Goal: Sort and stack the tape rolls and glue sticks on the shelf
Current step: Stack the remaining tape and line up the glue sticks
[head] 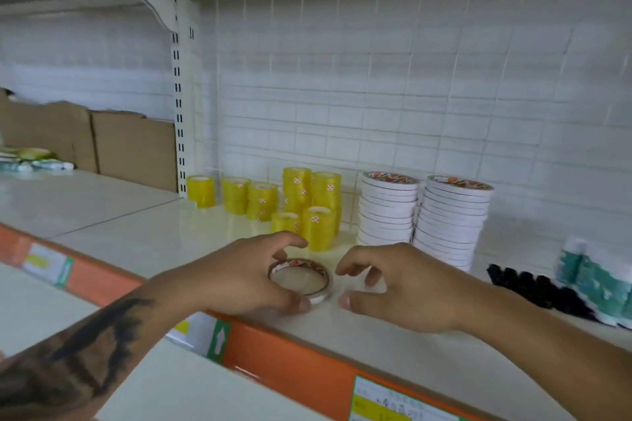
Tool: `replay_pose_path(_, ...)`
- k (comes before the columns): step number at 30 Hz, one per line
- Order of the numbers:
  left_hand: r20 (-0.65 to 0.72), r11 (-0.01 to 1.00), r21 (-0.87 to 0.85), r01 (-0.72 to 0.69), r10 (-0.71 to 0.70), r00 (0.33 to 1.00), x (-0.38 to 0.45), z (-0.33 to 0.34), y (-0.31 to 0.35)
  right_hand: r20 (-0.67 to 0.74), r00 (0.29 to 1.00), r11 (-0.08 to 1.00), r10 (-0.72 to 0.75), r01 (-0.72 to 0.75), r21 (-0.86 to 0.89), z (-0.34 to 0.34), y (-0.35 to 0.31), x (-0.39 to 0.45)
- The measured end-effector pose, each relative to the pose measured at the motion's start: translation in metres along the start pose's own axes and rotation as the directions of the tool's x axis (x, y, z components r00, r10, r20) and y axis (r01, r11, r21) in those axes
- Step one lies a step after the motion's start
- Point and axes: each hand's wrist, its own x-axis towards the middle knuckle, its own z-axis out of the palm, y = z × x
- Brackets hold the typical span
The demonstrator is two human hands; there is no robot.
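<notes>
Left hand [236, 275] covers the near-left rim of the tape roll [301, 280]. White tape stacks [424, 215]: bases hidden behind right hand [400, 287]. Teal packs [595, 280] cut off at right edge, print blurred. Price label [386, 402] cut by bottom edge; text illegible. Far-left items [30, 159] indistinct.

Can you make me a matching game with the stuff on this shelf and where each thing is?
Things:
1. yellow tape rolls
2. white tape stacks
3. single white tape roll
4. cardboard box

Places:
A. between the two hands, near the shelf's front edge
B. far left, behind the upright post
C. at the back, right of the yellow rolls
D. at the back, left of the white stacks

Pairs: 1-D, 2-C, 3-A, 4-B
</notes>
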Motion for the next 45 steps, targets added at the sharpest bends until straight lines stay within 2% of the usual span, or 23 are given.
replay_pose_path(3, -0.067, 0.997, -0.077, -0.024, 0.019, 0.998, 0.000, 0.002, -0.003, -0.031, 0.999, 0.999, -0.035, 0.035, -0.006, 0.011, 0.001, -0.002)
replay_pose_path(8, -0.132, 0.946, -0.271, -0.178, 0.147, 0.980, 0.003, -0.001, 0.012, -0.123, 0.991, 0.989, -0.057, 0.073, 0.132, 0.006, 0.003, -0.008)
replay_pose_path(13, -0.169, 0.862, -0.390, -0.324, 0.279, 0.945, 0.016, -0.015, 0.033, -0.348, 0.936, 0.967, -0.054, 0.135, 0.214, -0.011, 0.008, -0.014)
replay_pose_path(18, -0.222, 0.802, -0.452, -0.390, 0.323, 0.920, 0.033, -0.015, 0.061, -0.429, 0.903, 0.960, 0.008, 0.113, 0.257, -0.029, 0.015, -0.021)
replay_pose_path(22, -0.342, 0.782, -0.464, -0.416, 0.275, 0.899, 0.048, -0.010, 0.075, -0.498, 0.861, 0.940, 0.107, 0.076, 0.334, -0.059, 0.020, -0.029)
replay_pose_path(25, -0.473, 0.857, -0.395, -0.332, 0.121, 0.873, 0.050, 0.010, 0.073, -0.648, 0.731, 0.949, 0.215, 0.001, 0.316, -0.081, 0.034, -0.033)
replay_pose_path(26, -0.463, 0.902, -0.299, -0.311, 0.148, 0.874, 0.047, 0.019, 0.070, -0.690, 0.678, 0.952, 0.252, -0.045, 0.303, -0.085, 0.039, -0.032)
replay_pose_path(27, -0.382, 0.945, -0.150, -0.290, 0.216, 0.899, 0.045, 0.028, 0.068, -0.721, 0.633, 0.952, 0.283, -0.091, 0.293, -0.087, 0.046, -0.030)
replay_pose_path(28, -0.233, 0.961, 0.026, -0.274, 0.272, 0.933, 0.043, 0.036, 0.066, -0.736, 0.601, 0.948, 0.311, -0.135, 0.289, -0.088, 0.053, -0.028)
replay_pose_path(29, -0.052, 0.946, 0.196, -0.257, 0.272, 0.961, 0.043, 0.043, 0.064, -0.738, 0.585, 0.941, 0.337, -0.176, 0.290, -0.087, 0.060, -0.024)
replay_pose_path(31, 0.246, 0.912, 0.350, -0.215, 0.133, 0.960, 0.041, 0.051, 0.067, -0.715, 0.583, 0.923, 0.386, -0.252, 0.292, -0.083, 0.072, -0.018)
replay_pose_path(32, 0.316, 0.914, 0.350, -0.203, 0.089, 0.945, 0.039, 0.052, 0.070, -0.698, 0.590, 0.914, 0.405, -0.280, 0.294, -0.081, 0.076, -0.016)
replay_pose_path(35, 0.331, 0.914, 0.342, -0.219, 0.100, 0.938, 0.036, 0.055, 0.073, -0.680, 0.596, 0.904, 0.427, -0.306, 0.299, -0.077, 0.084, -0.010)
replay_pose_path(39, 0.315, 0.901, 0.371, -0.224, 0.105, 0.943, 0.036, 0.058, 0.068, -0.706, 0.550, 0.896, 0.445, -0.278, 0.347, -0.074, 0.086, -0.006)
replay_pose_path(45, 0.294, 0.904, 0.361, -0.231, 0.125, 0.948, 0.035, 0.059, 0.067, -0.684, 0.538, 0.871, 0.492, -0.289, 0.398, -0.071, 0.087, -0.009)
